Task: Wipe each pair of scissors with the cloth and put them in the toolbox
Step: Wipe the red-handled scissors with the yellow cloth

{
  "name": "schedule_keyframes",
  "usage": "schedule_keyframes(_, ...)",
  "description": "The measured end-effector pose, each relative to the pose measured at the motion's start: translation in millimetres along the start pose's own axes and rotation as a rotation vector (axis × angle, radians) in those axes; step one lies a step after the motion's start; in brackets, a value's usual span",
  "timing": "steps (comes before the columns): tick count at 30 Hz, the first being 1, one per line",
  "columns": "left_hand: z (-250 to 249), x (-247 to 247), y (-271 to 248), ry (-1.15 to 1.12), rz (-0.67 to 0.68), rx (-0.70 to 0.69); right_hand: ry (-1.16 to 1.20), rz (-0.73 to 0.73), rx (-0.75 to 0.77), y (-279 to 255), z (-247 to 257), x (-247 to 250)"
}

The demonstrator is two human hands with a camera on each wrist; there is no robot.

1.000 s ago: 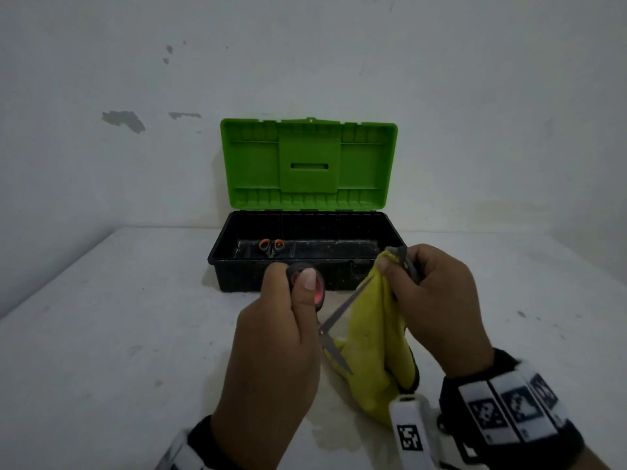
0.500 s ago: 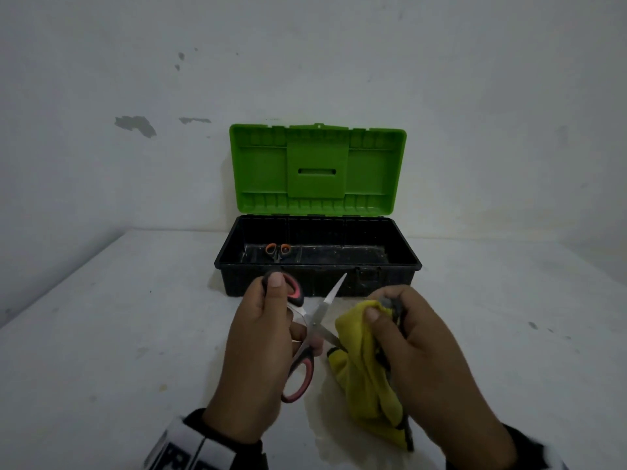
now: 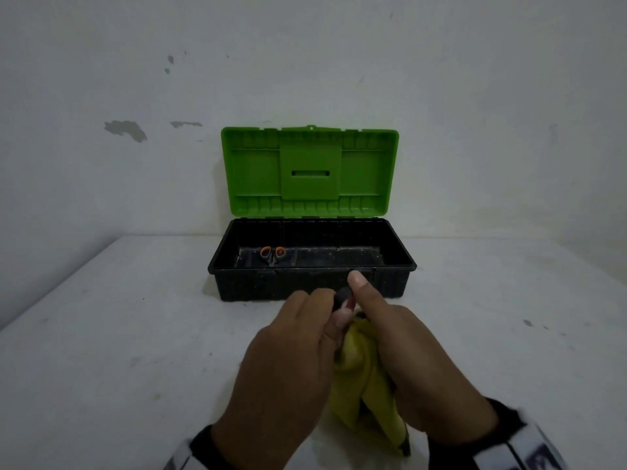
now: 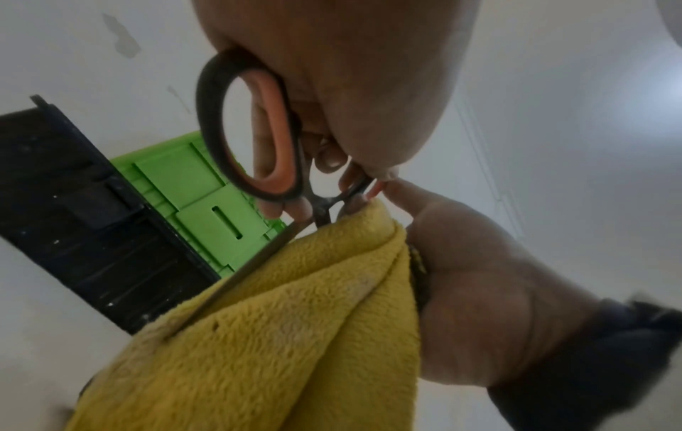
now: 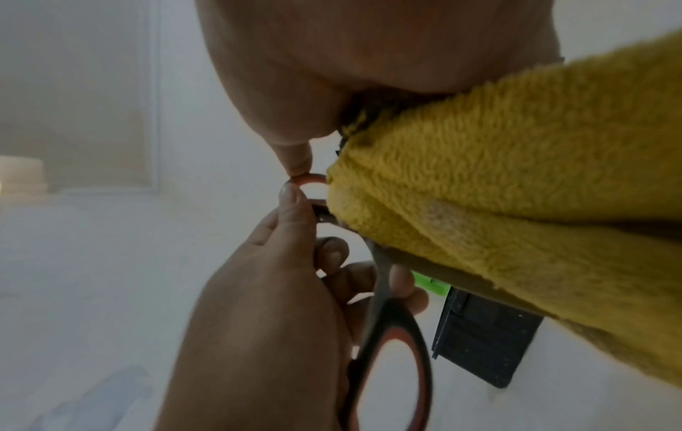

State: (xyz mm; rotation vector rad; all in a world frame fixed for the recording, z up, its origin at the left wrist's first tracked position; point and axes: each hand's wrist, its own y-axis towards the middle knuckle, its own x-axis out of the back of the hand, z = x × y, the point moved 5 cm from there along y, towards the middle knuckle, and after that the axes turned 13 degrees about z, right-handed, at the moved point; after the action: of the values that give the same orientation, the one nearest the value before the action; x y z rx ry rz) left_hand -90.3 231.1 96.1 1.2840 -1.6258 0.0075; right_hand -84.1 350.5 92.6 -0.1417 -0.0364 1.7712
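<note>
My left hand (image 3: pixel 298 364) grips the black-and-red handled scissors (image 4: pixel 251 140) by the handles, in front of the toolbox. The scissors (image 5: pixel 391 344) are held with the blades going into the yellow cloth (image 3: pixel 359 378). My right hand (image 3: pixel 417 361) holds the cloth (image 4: pixel 295 320) bunched around the blades, with its thumb up by the smaller handle loop. One blade edge shows along the cloth (image 5: pixel 516 180); the tips are hidden. A small pair of orange-handled scissors (image 3: pixel 272 254) lies at the left inside the open toolbox (image 3: pixel 397 266).
The toolbox has a black base and a green lid (image 3: pixel 310 171) standing upright against the white wall. It sits on a white table (image 3: pixel 101 334) that stretches to both sides of it and of my hands.
The scissors have turned so that the blades point down into the cloth. My two hands have come together, and the right hand now wraps the cloth round the blades near the handles.
</note>
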Motion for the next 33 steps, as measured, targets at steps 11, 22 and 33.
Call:
schedule_keyframes(11, 18, 1, -6, -0.371, 0.173, 0.334, 0.226, 0.001, -0.071, 1, -2, 14)
schedule_keyframes(22, 39, -16, -18, -0.654, 0.393, 0.703, 0.025, -0.060, -0.112, -7, -9, 22)
schedule_keyframes(33, 43, 16, -19, -0.575, 0.234, 0.570, -0.370, -0.329, 0.138, -21, 23, 88)
